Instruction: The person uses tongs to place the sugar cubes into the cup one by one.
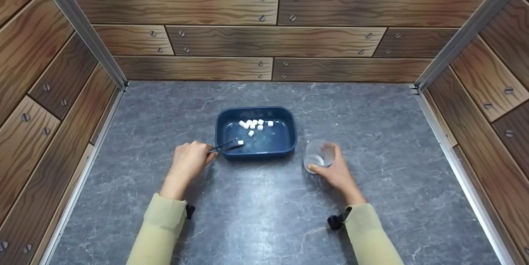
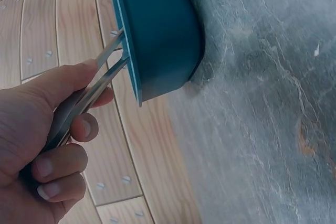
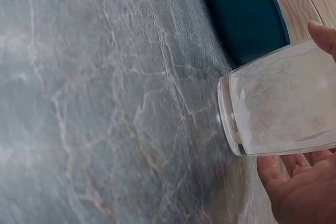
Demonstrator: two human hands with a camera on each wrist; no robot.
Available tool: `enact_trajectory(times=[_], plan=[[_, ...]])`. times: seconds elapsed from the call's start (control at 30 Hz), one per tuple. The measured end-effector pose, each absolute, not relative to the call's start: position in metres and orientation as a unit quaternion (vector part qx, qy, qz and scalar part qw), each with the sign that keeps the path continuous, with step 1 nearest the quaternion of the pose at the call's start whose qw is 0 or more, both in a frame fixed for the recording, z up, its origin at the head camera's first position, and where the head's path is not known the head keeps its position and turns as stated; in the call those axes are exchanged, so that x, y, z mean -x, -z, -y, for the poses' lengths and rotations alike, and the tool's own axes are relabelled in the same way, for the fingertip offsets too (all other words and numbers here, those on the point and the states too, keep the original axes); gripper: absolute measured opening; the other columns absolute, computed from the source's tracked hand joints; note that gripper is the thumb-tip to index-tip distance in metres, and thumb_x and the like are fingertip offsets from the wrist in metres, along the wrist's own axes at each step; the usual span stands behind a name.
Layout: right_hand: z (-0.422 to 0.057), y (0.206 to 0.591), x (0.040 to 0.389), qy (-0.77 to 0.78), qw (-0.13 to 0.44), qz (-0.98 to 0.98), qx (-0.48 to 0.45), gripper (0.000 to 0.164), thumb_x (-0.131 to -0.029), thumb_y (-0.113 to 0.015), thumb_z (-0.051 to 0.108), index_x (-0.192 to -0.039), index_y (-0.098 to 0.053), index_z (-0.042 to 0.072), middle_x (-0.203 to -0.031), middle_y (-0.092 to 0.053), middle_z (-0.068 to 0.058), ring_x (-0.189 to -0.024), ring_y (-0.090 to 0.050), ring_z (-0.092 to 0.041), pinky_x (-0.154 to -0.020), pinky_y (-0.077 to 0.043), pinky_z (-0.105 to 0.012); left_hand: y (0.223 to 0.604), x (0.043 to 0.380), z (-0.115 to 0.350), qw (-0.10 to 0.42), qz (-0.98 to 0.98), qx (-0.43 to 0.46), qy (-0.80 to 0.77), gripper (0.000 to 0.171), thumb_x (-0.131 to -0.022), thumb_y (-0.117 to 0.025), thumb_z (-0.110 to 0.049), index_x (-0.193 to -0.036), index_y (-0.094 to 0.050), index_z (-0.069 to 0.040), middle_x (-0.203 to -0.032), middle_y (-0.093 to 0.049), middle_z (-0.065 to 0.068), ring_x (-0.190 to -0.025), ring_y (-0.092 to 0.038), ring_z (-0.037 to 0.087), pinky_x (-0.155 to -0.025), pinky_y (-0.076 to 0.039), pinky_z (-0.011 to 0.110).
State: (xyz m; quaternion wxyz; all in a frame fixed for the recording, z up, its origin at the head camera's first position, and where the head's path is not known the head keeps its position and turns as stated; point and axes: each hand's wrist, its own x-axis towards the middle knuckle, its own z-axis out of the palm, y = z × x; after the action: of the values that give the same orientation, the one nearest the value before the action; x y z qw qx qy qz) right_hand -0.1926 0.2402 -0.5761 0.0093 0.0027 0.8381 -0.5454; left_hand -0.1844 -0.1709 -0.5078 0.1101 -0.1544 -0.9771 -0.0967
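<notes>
My left hand (image 1: 191, 158) grips a pair of small metal tongs (image 2: 89, 95), fingers curled round the handle. Over the left rim of a dark blue rectangular tray (image 1: 264, 155) the tongs reach in, and a white cube (image 1: 240, 143) sits at their tips. Several more white cubes (image 1: 251, 133) lie loose toward the back of the tray's floor. To the right of the tray, my right hand (image 1: 337, 172) holds a clear cup (image 3: 283, 98), thumb on the near side and fingers round the far side. The tongs' tips are hidden behind the tray wall in the left wrist view.
The tray and cup stand over a grey marbled tabletop (image 1: 264, 211). Wood-patterned panels (image 1: 219, 41) enclose it at the back and both sides, with metal posts (image 1: 458, 37) at the back corners.
</notes>
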Motion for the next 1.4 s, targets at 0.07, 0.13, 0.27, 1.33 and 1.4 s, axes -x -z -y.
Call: enact_trajectory(times=[0.07, 0.13, 0.27, 1.33, 1.4], plan=[[-0.241, 0.576, 0.193, 0.542, 0.008, -0.84, -0.002, 0.088, -0.071, -0.09, 0.019, -0.139, -0.036, 0.0, -0.14, -0.046, -0.022, -0.132, -0.041, -0.034, -0.112, -0.024, -0.043, 0.51, 0.187, 0.169, 0.106, 0.978, 0.155, 0.094, 0.038, -0.09, -0.072, -0.028, -0.059, -0.052, -0.017, -0.057, -0.056, 0.001, -0.048, -0.053, 0.026, -0.045, -0.043, 0.045], [-0.241, 0.576, 0.193, 0.541, 0.005, -0.841, -0.001, 0.087, -0.071, -0.09, 0.019, -0.138, -0.037, 0.001, -0.139, -0.048, -0.021, -0.131, -0.041, -0.034, -0.111, -0.025, -0.043, 0.511, 0.19, 0.168, 0.101, 0.979, 0.156, 0.09, 0.039, -0.09, -0.072, -0.028, -0.059, -0.052, -0.017, -0.057, -0.057, 0.002, -0.05, -0.055, 0.027, -0.047, -0.044, 0.046], [-0.241, 0.576, 0.193, 0.541, 0.001, -0.841, 0.001, 0.086, -0.071, -0.09, 0.019, -0.136, -0.037, 0.001, -0.137, -0.05, -0.021, -0.13, -0.042, -0.034, -0.11, -0.026, -0.042, 0.511, 0.193, 0.165, 0.084, 0.981, 0.152, 0.086, 0.037, -0.09, -0.072, -0.029, -0.061, -0.054, -0.015, -0.06, -0.059, 0.004, -0.054, -0.06, 0.029, -0.049, -0.047, 0.048], [-0.241, 0.577, 0.192, 0.53, 0.002, -0.848, -0.004, 0.086, -0.071, -0.09, 0.023, -0.137, -0.038, 0.003, -0.138, -0.049, -0.019, -0.131, -0.042, -0.034, -0.11, -0.025, -0.044, 0.512, 0.204, 0.158, 0.065, 0.98, 0.175, 0.063, 0.018, -0.089, -0.072, -0.024, -0.076, -0.073, -0.012, -0.067, -0.065, 0.005, -0.058, -0.062, 0.03, -0.052, -0.047, 0.048], [-0.241, 0.577, 0.192, 0.532, -0.001, -0.847, -0.002, 0.086, -0.071, -0.09, 0.023, -0.137, -0.038, 0.003, -0.138, -0.05, -0.02, -0.131, -0.042, -0.034, -0.11, -0.025, -0.045, 0.513, 0.204, 0.158, 0.07, 0.98, 0.174, 0.064, 0.018, -0.089, -0.072, -0.023, -0.075, -0.073, -0.012, -0.066, -0.064, 0.005, -0.057, -0.061, 0.03, -0.051, -0.047, 0.047]])
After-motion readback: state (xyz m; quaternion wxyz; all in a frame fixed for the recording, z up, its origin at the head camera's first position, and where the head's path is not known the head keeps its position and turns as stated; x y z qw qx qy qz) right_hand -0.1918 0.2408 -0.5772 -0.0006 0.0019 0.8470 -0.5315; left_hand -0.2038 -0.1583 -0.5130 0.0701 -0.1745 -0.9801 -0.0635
